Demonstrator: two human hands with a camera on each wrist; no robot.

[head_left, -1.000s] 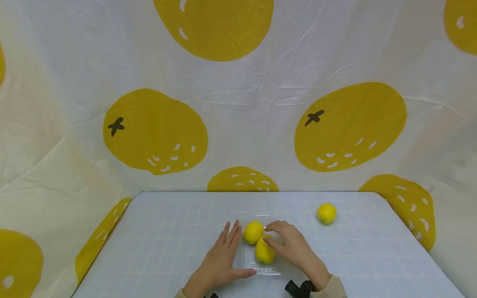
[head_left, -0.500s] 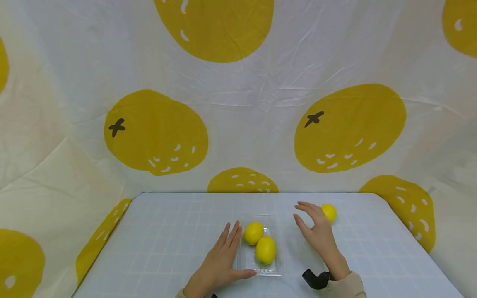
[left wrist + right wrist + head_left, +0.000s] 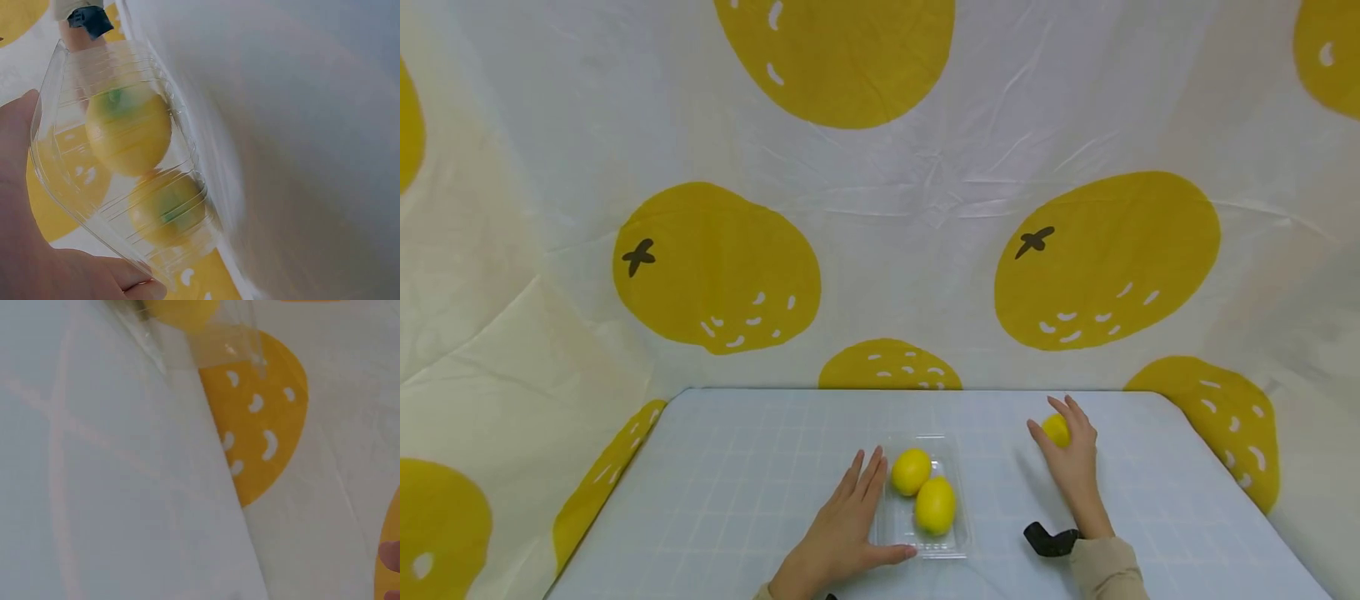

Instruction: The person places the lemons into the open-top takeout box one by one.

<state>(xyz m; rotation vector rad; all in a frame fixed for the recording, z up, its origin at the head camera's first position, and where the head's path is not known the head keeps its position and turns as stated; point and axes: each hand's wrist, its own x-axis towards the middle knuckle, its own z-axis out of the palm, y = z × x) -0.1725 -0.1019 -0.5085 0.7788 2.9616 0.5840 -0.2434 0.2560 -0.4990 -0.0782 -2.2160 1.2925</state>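
Two yellow lemons (image 3: 936, 506) lie in a clear plastic container (image 3: 897, 533) at the front middle of the table. My left hand (image 3: 842, 529) rests along the container, straight fingers at its left side and thumb by its near edge. The left wrist view shows the ribbed plastic wall, with both lemons behind it. Farther back on the right, my right hand (image 3: 1070, 450) reaches over a third lemon (image 3: 1056, 429). Its thumb is on the left and its fingers spread on the far side, with a gap showing beside the thumb. Only bits of fingertip enter the right wrist view.
A pale checked cloth covers the table (image 3: 737, 467). Behind it and at both sides hangs a white curtain (image 3: 910, 275) printed with large yellow fruit. A black wrist mount (image 3: 1049, 540) sits by the right sleeve (image 3: 1107, 568).
My right hand has left the lemons in the container and moved right and away to the third lemon. The left hand has stayed at the container.
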